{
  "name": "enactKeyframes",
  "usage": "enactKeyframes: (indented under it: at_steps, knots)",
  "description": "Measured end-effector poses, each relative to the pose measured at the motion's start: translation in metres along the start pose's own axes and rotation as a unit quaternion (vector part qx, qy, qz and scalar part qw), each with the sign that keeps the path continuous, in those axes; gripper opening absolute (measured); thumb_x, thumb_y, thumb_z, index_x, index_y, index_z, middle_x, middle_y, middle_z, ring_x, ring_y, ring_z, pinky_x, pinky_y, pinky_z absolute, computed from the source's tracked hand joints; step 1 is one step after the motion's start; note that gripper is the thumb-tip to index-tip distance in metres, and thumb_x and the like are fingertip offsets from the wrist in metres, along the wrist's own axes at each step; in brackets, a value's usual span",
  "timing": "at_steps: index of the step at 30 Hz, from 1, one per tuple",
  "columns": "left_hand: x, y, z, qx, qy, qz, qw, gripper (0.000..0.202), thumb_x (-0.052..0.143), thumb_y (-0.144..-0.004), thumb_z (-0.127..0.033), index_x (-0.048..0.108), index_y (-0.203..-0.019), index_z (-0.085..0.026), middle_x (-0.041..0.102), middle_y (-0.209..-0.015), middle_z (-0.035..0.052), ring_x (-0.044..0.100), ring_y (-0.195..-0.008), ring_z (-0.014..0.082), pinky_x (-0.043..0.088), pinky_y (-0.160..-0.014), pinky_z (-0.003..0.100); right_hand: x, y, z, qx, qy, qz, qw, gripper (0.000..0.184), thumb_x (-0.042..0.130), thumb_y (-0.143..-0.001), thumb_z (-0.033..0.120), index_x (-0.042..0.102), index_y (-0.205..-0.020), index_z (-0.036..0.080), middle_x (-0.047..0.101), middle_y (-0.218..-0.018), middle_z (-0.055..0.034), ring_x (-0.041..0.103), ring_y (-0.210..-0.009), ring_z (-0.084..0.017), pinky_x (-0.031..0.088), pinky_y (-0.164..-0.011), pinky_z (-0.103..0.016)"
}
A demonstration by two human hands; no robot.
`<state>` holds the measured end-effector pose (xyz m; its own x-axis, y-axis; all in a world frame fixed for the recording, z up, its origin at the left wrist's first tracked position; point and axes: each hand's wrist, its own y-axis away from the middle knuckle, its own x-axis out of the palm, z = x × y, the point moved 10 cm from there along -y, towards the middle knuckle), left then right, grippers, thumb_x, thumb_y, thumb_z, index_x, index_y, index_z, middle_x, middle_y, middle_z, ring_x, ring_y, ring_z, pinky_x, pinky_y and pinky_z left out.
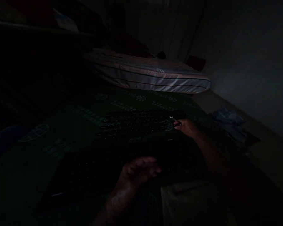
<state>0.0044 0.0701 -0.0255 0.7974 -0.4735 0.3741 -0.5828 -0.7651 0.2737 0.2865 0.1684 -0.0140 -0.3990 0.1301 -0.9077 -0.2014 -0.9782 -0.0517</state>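
The picture is very dark. My right hand [186,127] is closed around what look like small scissors [178,123], with a shiny metal tip and dark handles. Its tip points left, over the far right part of several long dark strips [134,121] dotted with tiny bright specks. Closer to me, my left hand [140,171] hangs above a large flat black piece [85,172], its fingers bent and apart from the thumb, holding nothing visible. Faint dots show on the black piece too. Whether the left fingers touch it, I cannot tell.
A green printed sheet [85,125] with pale globe marks and lettering lies under everything. Behind it is a mattress [155,80] in a striped cover. Crumpled cloth or plastic [228,117] lies on the floor at right, near a pale wall [250,56]. Something blue [8,136] is at far left.
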Motion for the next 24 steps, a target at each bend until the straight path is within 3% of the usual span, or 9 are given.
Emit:
enactKeyframes:
  at_steps: [8,20,24]
  knots:
    - [0.003,0.005,-0.006,0.002,0.0,-0.037,0.999,0.022,0.068,-0.07,-0.023,0.066,-0.091,-0.016,0.072,-0.076,0.0064,0.063,-0.069,0.0145,0.047,-0.066,0.022,0.009,-0.002,0.001,-0.012,-0.018,0.014,1.0,0.026,0.064,-0.071,0.025,0.068,-0.096,0.022,0.071,-0.089,-0.0032,0.063,-0.074,-0.017,0.044,-0.065,-0.025]
    - [0.005,0.005,-0.007,-0.018,-0.024,-0.038,0.999,0.022,0.069,-0.069,-0.027,0.067,-0.088,-0.016,0.071,-0.076,0.0061,0.062,-0.068,0.0147,0.046,-0.066,0.024,0.014,-0.005,-0.001,-0.028,-0.064,0.017,0.997,0.027,0.063,-0.07,0.023,0.068,-0.096,0.023,0.07,-0.096,-0.0028,0.063,-0.08,-0.018,0.044,-0.07,-0.026]
    - [0.004,0.001,0.0,-0.03,-0.01,-0.007,0.999,0.025,0.069,-0.069,-0.027,0.066,-0.092,-0.017,0.072,-0.08,0.0069,0.064,-0.073,0.0161,0.047,-0.068,0.024,0.014,-0.004,0.002,-0.04,-0.066,0.021,0.997,0.027,0.063,-0.07,0.023,0.069,-0.096,0.022,0.071,-0.092,-0.0033,0.063,-0.079,-0.018,0.044,-0.069,-0.027]
